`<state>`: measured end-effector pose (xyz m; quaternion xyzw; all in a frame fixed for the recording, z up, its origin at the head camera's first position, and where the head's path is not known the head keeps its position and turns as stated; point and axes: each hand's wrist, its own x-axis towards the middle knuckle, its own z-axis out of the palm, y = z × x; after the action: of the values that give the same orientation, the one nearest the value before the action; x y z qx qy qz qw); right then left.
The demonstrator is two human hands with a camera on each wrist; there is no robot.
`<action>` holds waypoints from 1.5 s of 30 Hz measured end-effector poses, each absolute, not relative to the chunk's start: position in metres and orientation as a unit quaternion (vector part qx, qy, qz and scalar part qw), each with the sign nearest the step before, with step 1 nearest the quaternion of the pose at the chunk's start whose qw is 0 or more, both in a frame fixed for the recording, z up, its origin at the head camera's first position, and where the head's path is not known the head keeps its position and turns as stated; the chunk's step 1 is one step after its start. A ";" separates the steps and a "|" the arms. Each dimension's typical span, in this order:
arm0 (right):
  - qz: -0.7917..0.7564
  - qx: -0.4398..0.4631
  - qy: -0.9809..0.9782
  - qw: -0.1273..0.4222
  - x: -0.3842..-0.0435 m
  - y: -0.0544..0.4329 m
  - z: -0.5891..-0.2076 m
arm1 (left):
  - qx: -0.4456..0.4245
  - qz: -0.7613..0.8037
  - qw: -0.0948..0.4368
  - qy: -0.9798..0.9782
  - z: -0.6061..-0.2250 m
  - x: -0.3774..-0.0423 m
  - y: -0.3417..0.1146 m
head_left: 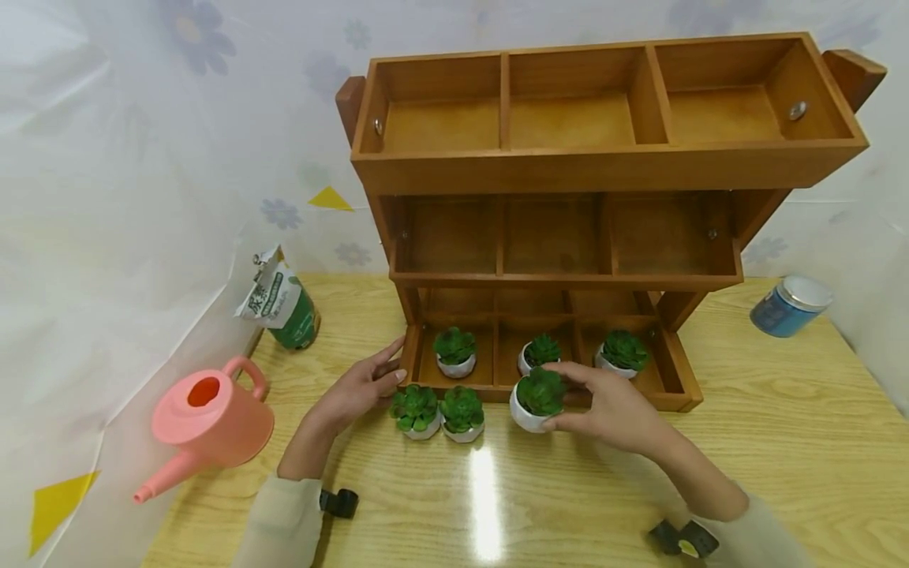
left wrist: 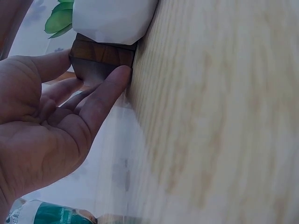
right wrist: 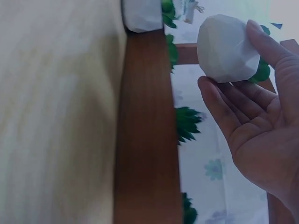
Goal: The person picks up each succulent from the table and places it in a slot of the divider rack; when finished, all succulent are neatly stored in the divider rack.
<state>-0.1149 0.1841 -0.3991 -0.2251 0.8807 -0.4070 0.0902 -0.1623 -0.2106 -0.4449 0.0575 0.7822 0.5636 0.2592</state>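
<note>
My right hand [head_left: 616, 406] holds a small potted succulent [head_left: 537, 400] with a white faceted pot, lifted just in front of the shelf's bottom tier. Thumb and fingers pinch the pot [right wrist: 227, 49], seen in the right wrist view. With its fingertips, my left hand [head_left: 362, 386] touches the left front corner of the wooden shelf [head_left: 604, 167]. That corner [left wrist: 100, 58] also shows in the left wrist view. Two potted succulents [head_left: 416, 410] [head_left: 461, 412] stand side by side on the table by the bottom tier. Inside that tier are three more succulents [head_left: 455, 351] [head_left: 542, 351] [head_left: 622, 353], one per compartment.
A pink watering can [head_left: 213, 418] and a green-and-white bag [head_left: 282, 306] closed with a clip stand at left. To the right is a blue jar [head_left: 788, 306] with a silver lid. The shelf's upper two tiers rise above the bottom one, each divided into three compartments.
</note>
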 end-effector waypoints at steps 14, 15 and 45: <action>-0.399 -0.220 0.890 0.014 -0.120 0.210 -0.363 | 0.057 0.560 0.260 0.785 -0.445 -0.163 -0.211; -0.390 -0.223 0.894 0.005 -0.121 0.212 -0.360 | 0.058 0.559 0.261 0.785 -0.445 -0.164 -0.211; -0.388 -0.192 0.896 -0.102 -0.141 0.258 -0.290 | 0.065 0.541 0.239 0.804 -0.444 -0.160 -0.210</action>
<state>-0.1406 0.2579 -0.2898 -0.1917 0.8957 -0.3879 -0.1025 -0.1603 -0.2103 -0.4442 0.0649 0.8037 0.5410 0.2391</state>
